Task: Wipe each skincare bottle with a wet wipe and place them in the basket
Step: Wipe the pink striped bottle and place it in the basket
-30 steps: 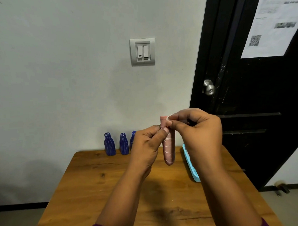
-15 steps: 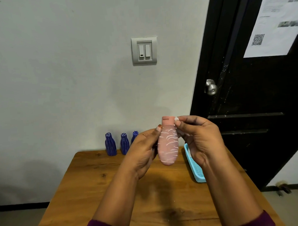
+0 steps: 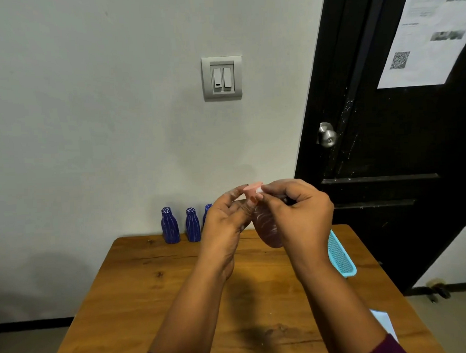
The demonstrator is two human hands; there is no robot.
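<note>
A pink bottle (image 3: 266,228) with white squiggles hangs in the air above the wooden table (image 3: 178,298), cap tilted to the upper left. My left hand (image 3: 226,222) grips its left side. My right hand (image 3: 297,213) covers its right side and pinches a small white wipe (image 3: 259,190) against the cap. Three dark blue bottles stand against the wall at the table's back edge: one (image 3: 170,225) on the left, one (image 3: 193,225) in the middle, and a third (image 3: 207,210) mostly hidden behind my left hand. A light blue mesh basket (image 3: 339,254) lies at the table's right edge.
A pale packet (image 3: 384,323) lies at the table's near right edge beside my right forearm. A black door with a metal knob (image 3: 327,135) stands right of the table. A grey wall with a switch plate (image 3: 222,78) rises behind the table.
The pink bottle has turned in my hands and its cap now tilts left. My right hand has closed over the bottle's right side, with the wipe at the cap.
</note>
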